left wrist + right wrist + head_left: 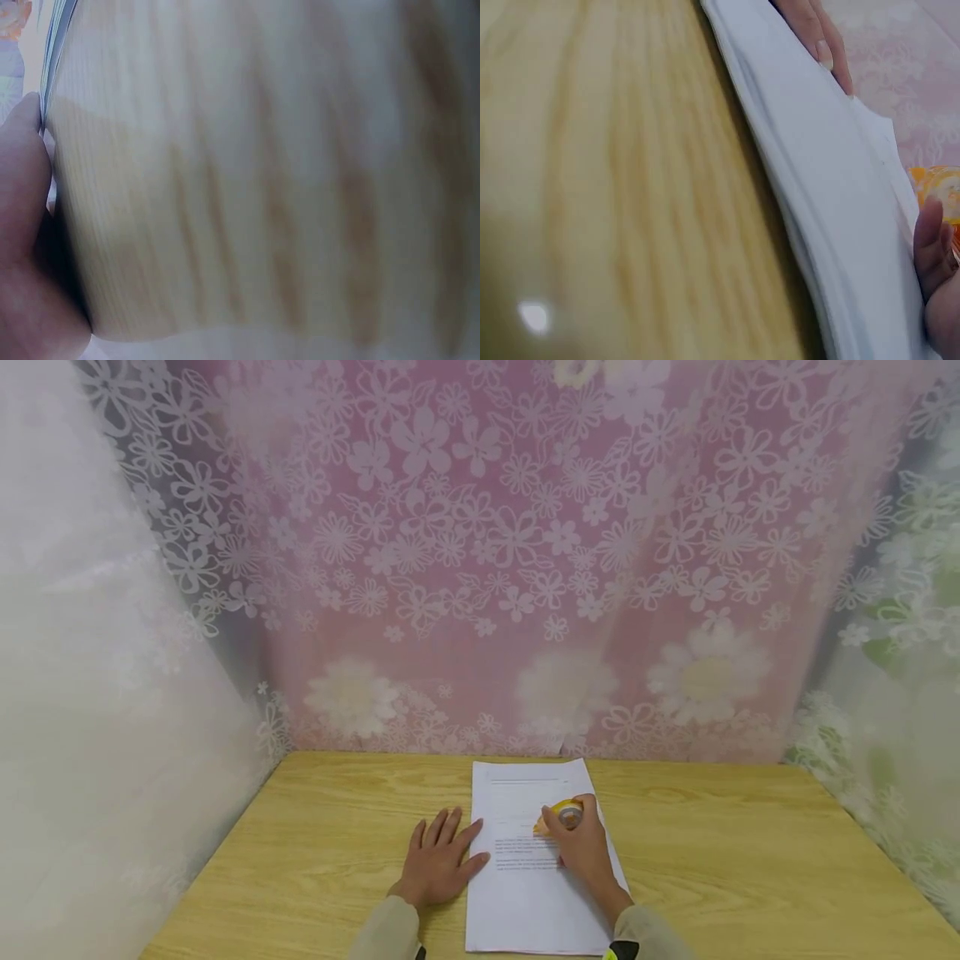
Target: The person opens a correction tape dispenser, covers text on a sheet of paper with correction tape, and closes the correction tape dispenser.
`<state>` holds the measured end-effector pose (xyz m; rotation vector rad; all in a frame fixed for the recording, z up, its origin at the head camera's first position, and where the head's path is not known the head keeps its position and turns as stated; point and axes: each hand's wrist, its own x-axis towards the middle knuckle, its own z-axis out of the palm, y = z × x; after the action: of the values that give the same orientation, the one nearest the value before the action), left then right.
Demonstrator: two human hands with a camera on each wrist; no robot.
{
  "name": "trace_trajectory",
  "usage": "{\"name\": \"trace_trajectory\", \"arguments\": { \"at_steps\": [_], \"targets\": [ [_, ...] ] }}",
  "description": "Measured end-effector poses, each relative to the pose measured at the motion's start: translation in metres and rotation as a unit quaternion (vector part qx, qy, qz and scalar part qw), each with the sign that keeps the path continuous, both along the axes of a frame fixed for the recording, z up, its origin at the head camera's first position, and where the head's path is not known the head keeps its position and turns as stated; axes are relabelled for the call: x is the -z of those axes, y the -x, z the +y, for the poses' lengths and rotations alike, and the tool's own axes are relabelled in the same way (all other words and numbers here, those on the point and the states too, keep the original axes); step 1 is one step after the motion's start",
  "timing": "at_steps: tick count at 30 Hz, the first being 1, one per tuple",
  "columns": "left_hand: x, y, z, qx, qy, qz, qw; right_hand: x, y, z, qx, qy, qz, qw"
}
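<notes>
Stack of printed sheets (528, 902) lies on the wood-grain table (720, 860), long side running away from the person & roughly centred, prob. b/c both hands reach it easily there. R wrist view shows several layers along its edge.

L hand (438, 864) is spread, mostly on the table, w/ thumb & index tip at the stack's L edge; looks like a steadying touch, so pages don't slide.

R hand (587, 850) pinches a yellow-orange correction tape dispenser (559, 812) btwn thumb & fingers, over the sheets' R half. Its narrow end points L & toward the person, near the printed lines; that tilt prob. lets the tip meet the page. Can't tell if it's touching paper. Wrist sits low over the stack's R side, prob. for support.

Floral curtain (480, 568) hangs behind.
</notes>
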<state>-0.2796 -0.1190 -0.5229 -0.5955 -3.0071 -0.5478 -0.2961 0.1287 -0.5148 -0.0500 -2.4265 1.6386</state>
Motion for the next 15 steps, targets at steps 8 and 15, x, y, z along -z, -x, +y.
{"name": "trace_trajectory", "arguments": {
  "at_steps": [8, 15],
  "targets": [
    [-0.003, -0.002, 0.001, -0.003, 0.002, -0.005, 1.0000, -0.004, -0.003, -0.014, -0.039, -0.021, 0.010, 0.9990],
    [-0.006, -0.004, 0.000, 0.004, -0.009, 0.000, 0.9999, -0.008, 0.002, -0.021, -0.046, -0.041, 0.021, 0.9979]
  ]
}}
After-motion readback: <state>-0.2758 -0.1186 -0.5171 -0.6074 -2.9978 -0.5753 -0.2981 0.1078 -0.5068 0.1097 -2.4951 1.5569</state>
